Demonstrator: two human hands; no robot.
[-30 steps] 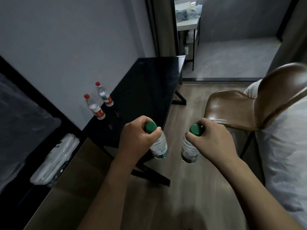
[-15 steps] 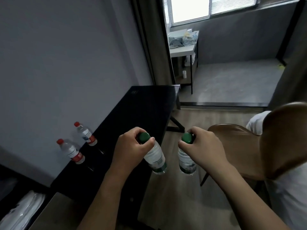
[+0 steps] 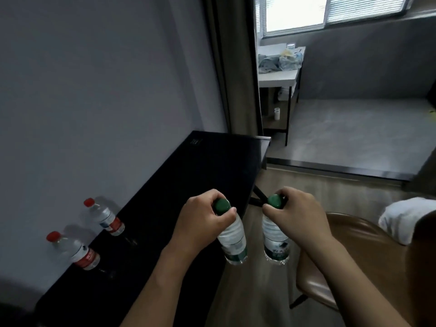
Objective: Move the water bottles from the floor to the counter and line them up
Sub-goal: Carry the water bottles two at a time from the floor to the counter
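A plain grey wall runs along the left, with a long black table set against it. The floor is wood-look planks. A brown leather chair stands at the right. Past a dark curtain, a raised grey platform holds a cluttered white side table under a bright window with blinds.

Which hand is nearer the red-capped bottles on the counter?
Left. The left hand, holding a green-capped bottle by its neck, hangs over the black counter edge. The right hand holds its bottle farther out, over the floor, away from the red-capped bottles.
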